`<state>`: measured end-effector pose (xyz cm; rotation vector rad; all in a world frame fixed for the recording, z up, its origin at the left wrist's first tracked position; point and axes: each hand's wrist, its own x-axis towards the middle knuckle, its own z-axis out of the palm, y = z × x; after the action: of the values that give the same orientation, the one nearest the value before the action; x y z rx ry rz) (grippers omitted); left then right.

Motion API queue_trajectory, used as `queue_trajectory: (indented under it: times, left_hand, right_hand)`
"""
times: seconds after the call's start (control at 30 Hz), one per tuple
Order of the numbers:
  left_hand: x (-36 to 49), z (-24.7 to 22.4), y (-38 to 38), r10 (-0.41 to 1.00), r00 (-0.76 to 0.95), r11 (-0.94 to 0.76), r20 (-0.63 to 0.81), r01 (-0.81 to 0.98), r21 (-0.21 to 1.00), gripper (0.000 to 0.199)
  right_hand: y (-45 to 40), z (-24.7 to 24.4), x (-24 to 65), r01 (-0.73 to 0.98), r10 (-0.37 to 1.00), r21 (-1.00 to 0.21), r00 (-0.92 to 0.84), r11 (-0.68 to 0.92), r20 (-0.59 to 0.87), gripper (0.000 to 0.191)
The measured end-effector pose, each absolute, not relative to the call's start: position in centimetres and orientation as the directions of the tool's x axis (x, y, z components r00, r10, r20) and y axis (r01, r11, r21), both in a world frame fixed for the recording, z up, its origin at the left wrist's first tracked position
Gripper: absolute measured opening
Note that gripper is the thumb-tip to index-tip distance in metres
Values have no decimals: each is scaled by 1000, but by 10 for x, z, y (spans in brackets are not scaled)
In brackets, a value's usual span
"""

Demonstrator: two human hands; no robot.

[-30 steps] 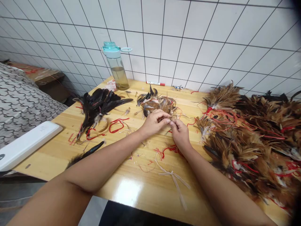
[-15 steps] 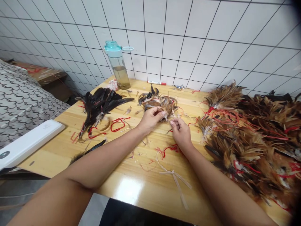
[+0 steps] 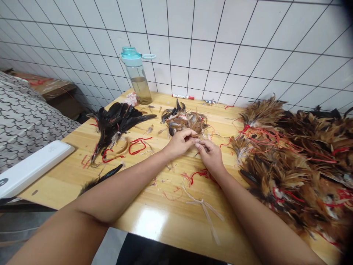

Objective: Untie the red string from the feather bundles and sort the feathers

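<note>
My left hand (image 3: 181, 142) is closed in a pinch at the near edge of a small pile of brown feathers (image 3: 179, 121). A brown feather (image 3: 194, 135) seems to be between its fingertips, mostly hidden. Fingertips almost touching it, my right hand (image 3: 211, 155) is also pinched; whatever it grips is too small to make out. Below the hands lie red string scraps (image 3: 196, 177) and a knotted pale ribbon (image 3: 203, 202).
Black feathers (image 3: 117, 119) lie left, near red string (image 3: 137, 145). Large bundles of brown feathers (image 3: 286, 173) cover the right side. A water bottle (image 3: 140, 82) and a red-capped marker (image 3: 183, 97) are by the tiled wall. A long white device (image 3: 35, 167) sits at the left edge.
My left hand has drawn slightly toward me and right, away from the feather pile. My right hand has moved left, so the fingertips of both hands now meet.
</note>
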<state>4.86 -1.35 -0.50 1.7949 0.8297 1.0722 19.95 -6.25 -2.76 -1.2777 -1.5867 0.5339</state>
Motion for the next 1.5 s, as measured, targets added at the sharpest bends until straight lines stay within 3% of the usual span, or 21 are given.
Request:
queue_trajectory:
  times: [0.27,0.37,0.43,0.53,0.63,0.83,0.93,1.03,1.23,1.5]
  left_hand:
    - [48,-3,-17,839,455,-346,299,20,938,20]
    - [47,-2,-17,868,386,-340,314,-1,941,23]
    - [45,-2,-15,871,308,-425,381,86,901,18]
    - [41,0,-12,803,267,-596,533,320,737,11]
    - [38,3,-13,734,341,-668,587,517,535,10]
    - [37,5,-20,757,469,-605,455,766,218,17]
    - [36,3,-21,761,508,-598,404,790,132,14]
    - [35,1,-17,767,506,-609,394,766,203,11]
    - [37,4,-10,834,387,-552,394,561,616,11]
    - [40,1,-10,850,356,-517,388,429,740,16]
  right_hand:
    - [-60,-29,199,346,937,-893,87,289,337,21]
    - [-59,-26,202,251,943,-937,165,243,289,23]
    - [-58,-24,206,199,932,-953,237,229,273,25]
    - [-54,-22,214,138,900,-963,345,232,266,29]
    - [-52,-23,220,120,875,-963,403,242,270,32]
    - [-55,-20,216,167,897,-958,344,233,279,25]
    - [-57,-20,213,214,908,-949,302,233,291,24]
    - [-56,-22,211,254,909,-942,295,220,293,24]
    - [-56,-26,210,274,918,-946,303,172,255,24]
    - [-57,-26,210,261,929,-949,276,175,248,24]
